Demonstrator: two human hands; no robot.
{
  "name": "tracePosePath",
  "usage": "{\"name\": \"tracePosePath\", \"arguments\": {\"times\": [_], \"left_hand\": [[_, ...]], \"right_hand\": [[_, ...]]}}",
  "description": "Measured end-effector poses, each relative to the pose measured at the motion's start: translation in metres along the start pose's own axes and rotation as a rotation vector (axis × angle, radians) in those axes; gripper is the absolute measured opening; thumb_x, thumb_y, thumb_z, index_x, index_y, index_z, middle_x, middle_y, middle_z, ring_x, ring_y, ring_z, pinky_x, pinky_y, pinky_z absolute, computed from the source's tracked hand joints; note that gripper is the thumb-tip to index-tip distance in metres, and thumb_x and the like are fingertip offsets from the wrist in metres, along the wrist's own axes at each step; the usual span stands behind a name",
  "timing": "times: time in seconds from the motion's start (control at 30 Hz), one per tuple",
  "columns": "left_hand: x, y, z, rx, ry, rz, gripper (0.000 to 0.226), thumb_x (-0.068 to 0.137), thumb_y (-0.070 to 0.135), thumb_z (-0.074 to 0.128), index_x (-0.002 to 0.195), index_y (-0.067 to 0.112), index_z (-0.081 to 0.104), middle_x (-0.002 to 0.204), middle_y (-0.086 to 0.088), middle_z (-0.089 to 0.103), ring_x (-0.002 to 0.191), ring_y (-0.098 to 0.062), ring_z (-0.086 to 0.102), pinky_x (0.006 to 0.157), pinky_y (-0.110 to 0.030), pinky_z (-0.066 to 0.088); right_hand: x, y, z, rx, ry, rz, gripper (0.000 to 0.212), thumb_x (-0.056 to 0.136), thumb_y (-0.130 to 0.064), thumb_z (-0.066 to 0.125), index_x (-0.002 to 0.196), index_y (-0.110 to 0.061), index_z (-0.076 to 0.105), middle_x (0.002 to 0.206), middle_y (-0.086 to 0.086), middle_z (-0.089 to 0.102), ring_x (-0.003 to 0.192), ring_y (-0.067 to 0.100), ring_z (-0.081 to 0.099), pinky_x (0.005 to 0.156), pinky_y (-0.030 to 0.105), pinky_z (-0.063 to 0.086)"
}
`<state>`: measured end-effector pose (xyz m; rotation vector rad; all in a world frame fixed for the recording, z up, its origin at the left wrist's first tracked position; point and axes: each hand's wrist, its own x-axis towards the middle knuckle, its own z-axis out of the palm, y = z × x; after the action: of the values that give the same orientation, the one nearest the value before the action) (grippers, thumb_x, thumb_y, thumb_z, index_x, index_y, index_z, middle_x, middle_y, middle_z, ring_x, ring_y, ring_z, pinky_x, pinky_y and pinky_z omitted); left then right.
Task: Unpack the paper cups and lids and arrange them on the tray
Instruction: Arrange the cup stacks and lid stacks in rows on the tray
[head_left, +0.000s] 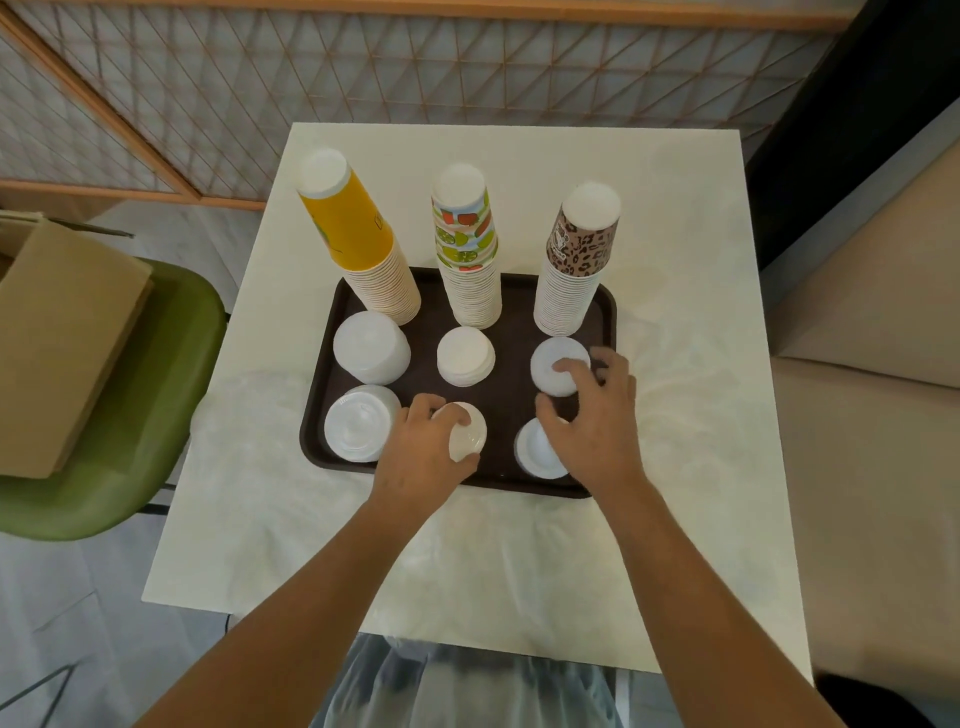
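Left hand: fingers curl round middle front lid stack on tray. Right hand: fingers spread, loose, gripping nothing, fingertip touching rear right lid stack.

From my feed I see a square white marble-patterned table at centre. Left of it, a brown cardboard box sits on a rounded green chair seat. Behind stands a wooden lattice screen. A beige cushioned bench runs along the right.
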<state>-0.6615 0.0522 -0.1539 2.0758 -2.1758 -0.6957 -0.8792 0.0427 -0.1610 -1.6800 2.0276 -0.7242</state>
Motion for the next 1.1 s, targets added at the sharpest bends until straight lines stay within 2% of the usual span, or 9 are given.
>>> {"name": "tracePosePath", "arguments": {"times": [0.17, 0.27, 0.43, 0.57, 0.63, 0.7, 0.83, 0.97, 1.1], "left_hand": [[0.003, 0.000, 0.002, 0.003, 0.001, -0.040, 0.057, 0.080, 0.040, 0.088, 0.130, 0.027, 0.063, 0.143, 0.001, 0.050, 0.124, -0.025, 0.053, 0.105, -0.032, 0.049], [0.004, -0.003, 0.003, 0.017, 0.008, -0.035, 0.059, 0.079, 0.038, 0.088, 0.130, 0.027, 0.061, 0.145, 0.001, 0.049, 0.124, -0.024, 0.052, 0.105, -0.030, 0.049], [0.002, -0.006, -0.001, -0.016, -0.011, -0.012, 0.065, 0.079, 0.038, 0.089, 0.135, 0.025, 0.058, 0.151, 0.000, 0.047, 0.130, -0.024, 0.050, 0.107, -0.031, 0.047], [-0.009, -0.007, -0.022, -0.096, 0.174, 0.025, 0.047, 0.083, 0.041, 0.083, 0.123, 0.023, 0.064, 0.139, -0.001, 0.059, 0.122, -0.021, 0.056, 0.100, -0.032, 0.047], [-0.015, -0.018, -0.036, -0.117, 0.305, -0.001, 0.034, 0.086, 0.032, 0.080, 0.116, 0.022, 0.067, 0.128, -0.002, 0.063, 0.113, -0.021, 0.057, 0.094, -0.032, 0.049], [-0.021, -0.036, -0.046, -0.094, 0.363, -0.080, 0.032, 0.086, 0.024, 0.079, 0.115, 0.020, 0.068, 0.125, -0.006, 0.061, 0.110, -0.025, 0.055, 0.088, -0.036, 0.052], [-0.023, -0.077, -0.049, 0.023, 0.267, -0.214, 0.042, 0.085, 0.033, 0.079, 0.123, 0.021, 0.066, 0.132, -0.008, 0.059, 0.118, -0.028, 0.054, 0.095, -0.034, 0.044], [-0.022, -0.087, -0.047, -0.011, 0.178, -0.223, 0.044, 0.090, 0.032, 0.076, 0.131, 0.022, 0.063, 0.136, -0.009, 0.057, 0.117, -0.030, 0.056, 0.094, -0.038, 0.051], [-0.019, -0.088, -0.043, -0.060, 0.159, -0.222, 0.043, 0.092, 0.029, 0.076, 0.132, 0.020, 0.063, 0.138, -0.009, 0.056, 0.116, -0.030, 0.058, 0.097, -0.042, 0.055]], "right_hand": [[-0.049, 0.004, 0.015, -0.073, -0.178, 0.009, 0.056, 0.083, -0.049, 0.081, 0.134, -0.040, 0.059, 0.156, -0.001, 0.031, 0.136, 0.024, 0.039, 0.102, 0.039, 0.051], [-0.053, 0.007, 0.020, -0.104, -0.224, -0.003, 0.056, 0.088, -0.044, 0.078, 0.139, -0.040, 0.056, 0.154, -0.001, 0.033, 0.134, 0.025, 0.040, 0.103, 0.045, 0.055], [-0.057, 0.012, 0.021, -0.116, -0.234, -0.012, 0.057, 0.090, -0.039, 0.077, 0.142, -0.037, 0.054, 0.150, 0.000, 0.038, 0.131, 0.024, 0.042, 0.100, 0.046, 0.057], [-0.057, 0.000, 0.015, -0.144, -0.160, -0.028, 0.062, 0.088, -0.047, 0.077, 0.144, -0.041, 0.052, 0.157, 0.002, 0.036, 0.141, 0.028, 0.036, 0.107, 0.049, 0.049], [-0.054, -0.014, 0.012, -0.154, -0.084, -0.065, 0.057, 0.088, -0.047, 0.076, 0.141, -0.040, 0.056, 0.158, 0.003, 0.037, 0.144, 0.029, 0.035, 0.108, 0.047, 0.047], [-0.053, -0.032, 0.013, -0.135, -0.062, -0.169, 0.050, 0.091, -0.042, 0.074, 0.139, -0.036, 0.061, 0.157, 0.003, 0.039, 0.144, 0.029, 0.035, 0.109, 0.045, 0.046], [-0.049, -0.066, 0.038, -0.130, -0.248, -0.389, 0.049, 0.094, -0.039, 0.071, 0.141, -0.035, 0.057, 0.158, 0.006, 0.038, 0.146, 0.033, 0.034, 0.114, 0.051, 0.045], [-0.040, -0.090, 0.063, -0.250, -0.479, -0.346, 0.051, 0.101, -0.043, 0.062, 0.150, -0.043, 0.046, 0.170, 0.005, 0.020, 0.156, 0.034, 0.018, 0.122, 0.051, 0.029], [-0.038, -0.085, 0.072, -0.313, -0.489, -0.348, 0.045, 0.101, -0.030, 0.066, 0.144, -0.038, 0.055, 0.166, 0.007, 0.027, 0.152, 0.035, 0.026, 0.119, 0.052, 0.037]]}}
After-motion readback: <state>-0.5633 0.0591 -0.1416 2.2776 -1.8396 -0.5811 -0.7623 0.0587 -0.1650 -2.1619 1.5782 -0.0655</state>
